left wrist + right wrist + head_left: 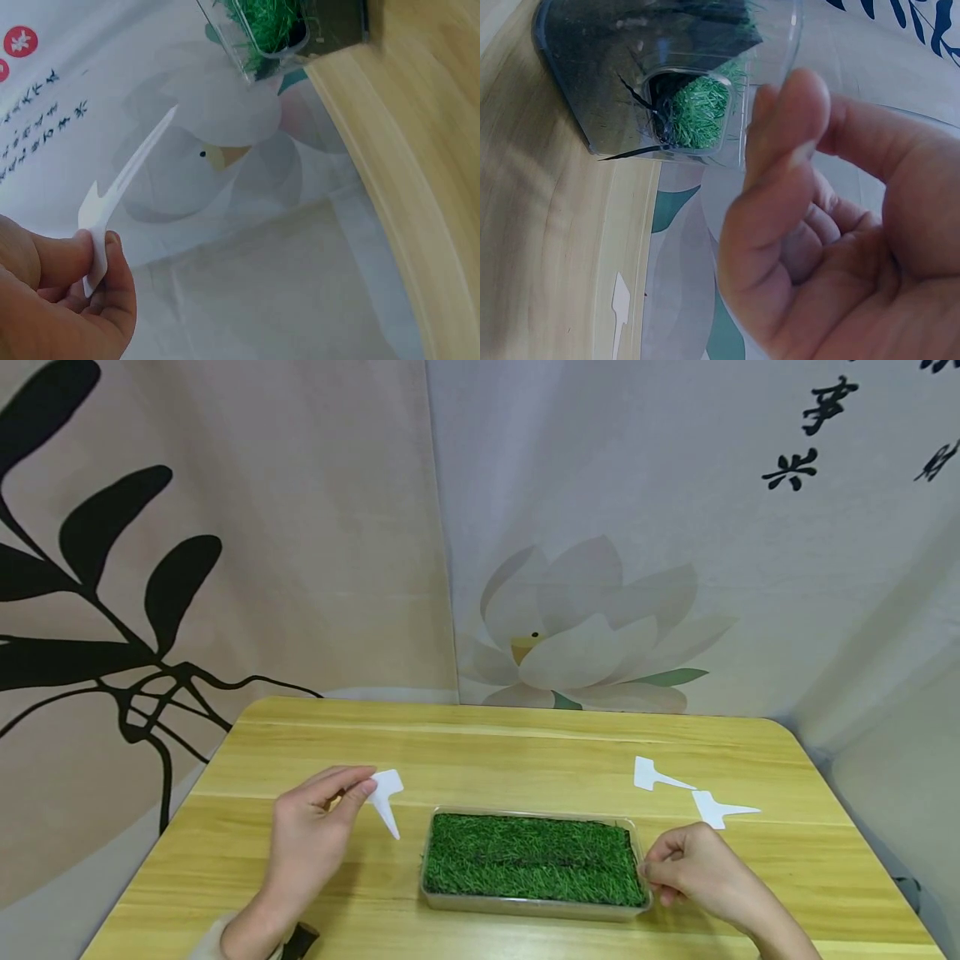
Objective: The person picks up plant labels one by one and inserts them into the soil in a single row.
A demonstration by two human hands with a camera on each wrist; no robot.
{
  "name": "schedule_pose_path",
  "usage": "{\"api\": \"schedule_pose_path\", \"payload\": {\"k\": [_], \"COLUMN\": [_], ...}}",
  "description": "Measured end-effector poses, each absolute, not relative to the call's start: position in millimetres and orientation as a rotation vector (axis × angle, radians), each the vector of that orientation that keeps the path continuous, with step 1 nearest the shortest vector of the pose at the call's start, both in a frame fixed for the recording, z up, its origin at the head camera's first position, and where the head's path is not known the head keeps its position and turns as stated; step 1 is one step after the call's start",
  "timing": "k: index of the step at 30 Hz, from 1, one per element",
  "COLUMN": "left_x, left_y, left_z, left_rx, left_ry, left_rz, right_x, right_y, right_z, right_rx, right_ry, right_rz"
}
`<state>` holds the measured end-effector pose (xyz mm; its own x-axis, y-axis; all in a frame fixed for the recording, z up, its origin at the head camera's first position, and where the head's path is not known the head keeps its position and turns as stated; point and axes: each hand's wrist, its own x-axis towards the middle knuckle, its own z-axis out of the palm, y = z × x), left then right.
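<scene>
My left hand (311, 831) pinches a white T-shaped plant label (386, 793) by its wide head. The label's pointed end slants downward, left of the clear plastic box (536, 910), above the table. In the left wrist view, thumb and fingertips close on the label (100, 232). Green artificial grass (532, 860) fills the box, with a dark seam running along its middle. My right hand (693, 872) pinches the box's right-end rim between thumb and curled fingers. In the right wrist view, those fingertips overlap the clear wall.
Two more white plant labels (716, 810) lie flat on the wooden table (525, 752), right of the box and beyond my right hand. A printed curtain (337, 527) hangs behind the table's far edge.
</scene>
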<state>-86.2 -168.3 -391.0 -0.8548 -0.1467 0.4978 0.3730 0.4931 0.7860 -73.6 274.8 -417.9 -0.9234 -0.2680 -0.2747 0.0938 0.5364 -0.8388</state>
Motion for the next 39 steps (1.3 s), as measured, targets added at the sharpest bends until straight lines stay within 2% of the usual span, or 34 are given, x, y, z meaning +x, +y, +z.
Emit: {"api": "schedule_pose_path", "payload": {"k": [8,39], "left_x": [-84,-84], "left_y": [-152,-118], "left_z": [-395,-435], "left_rx": [-0.148,-0.437], "left_ry": [-2.183,-2.216], "left_rz": [-1.463,-1.662], "right_x": [-73,-73], "right_y": [274,274], "right_z": [-418,-419], "right_rx": [-0.155,-0.138], "right_ry": [2.417,2.431], "right_rz": [-1.35,-1.338]}}
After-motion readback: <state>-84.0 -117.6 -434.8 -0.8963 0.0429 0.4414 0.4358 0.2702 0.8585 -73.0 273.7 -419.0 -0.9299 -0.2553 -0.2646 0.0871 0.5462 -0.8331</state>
